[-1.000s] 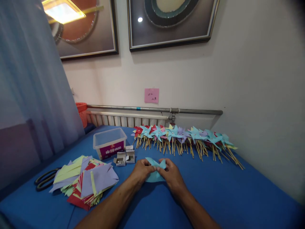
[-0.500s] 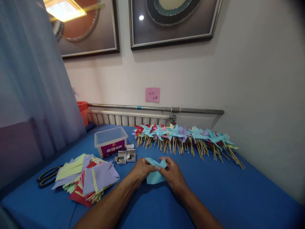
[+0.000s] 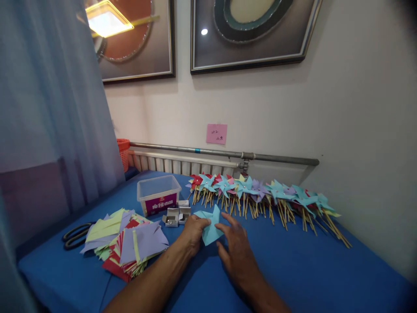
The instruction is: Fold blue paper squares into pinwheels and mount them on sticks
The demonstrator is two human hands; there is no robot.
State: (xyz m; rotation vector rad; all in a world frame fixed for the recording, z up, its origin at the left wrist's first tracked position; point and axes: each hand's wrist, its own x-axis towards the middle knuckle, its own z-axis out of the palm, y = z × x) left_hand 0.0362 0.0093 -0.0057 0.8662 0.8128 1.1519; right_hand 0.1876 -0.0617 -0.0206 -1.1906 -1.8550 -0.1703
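My left hand pinches a light blue paper piece, partly folded into pinwheel blades, just above the blue table. My right hand is beside it on the right, fingers spread and off the paper. A row of finished paper pinwheels on wooden sticks lies along the far side of the table. To the left of my hands lies a pile of cut coloured paper squares.
A clear plastic box with a purple label and two small open cardboard boxes sit behind my left hand. Black scissors lie at the left edge. A radiator and pipe run along the wall; a curtain hangs at left.
My right hand has let go of the blue paper and opened; the left hand alone holds it now. The camera view has shifted slightly.
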